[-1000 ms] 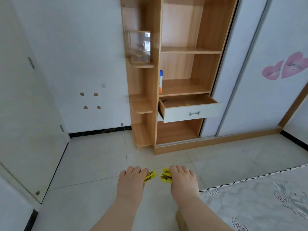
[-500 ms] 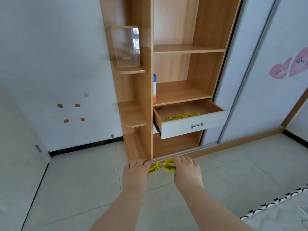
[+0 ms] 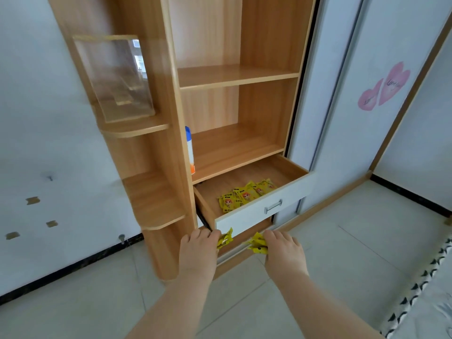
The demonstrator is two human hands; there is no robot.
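Note:
My left hand (image 3: 198, 253) grips a small bunch of yellow snack packets (image 3: 225, 239), which stick out past my fingers. In my right hand (image 3: 283, 253) is another bunch of yellow packets (image 3: 256, 245), held the same way. Both hands hang just below the white front of an open drawer (image 3: 259, 215) in a wooden shelf unit. Inside the drawer lie several more yellow packets (image 3: 245, 195), lined up along its front.
The wooden shelf unit (image 3: 234, 77) has open shelves; a blue, white and orange bottle (image 3: 189, 150) stands on the one above the drawer. A clear plastic box (image 3: 115, 77) sits on a left side shelf. White sliding doors (image 3: 381, 94) stand right; a patterned mattress edge (image 3: 425, 297) lies bottom right.
I have moved closer to the shelf unit. Both hands, still gripping the packets, have come up to the drawer front, and the packets inside the drawer have come into view.

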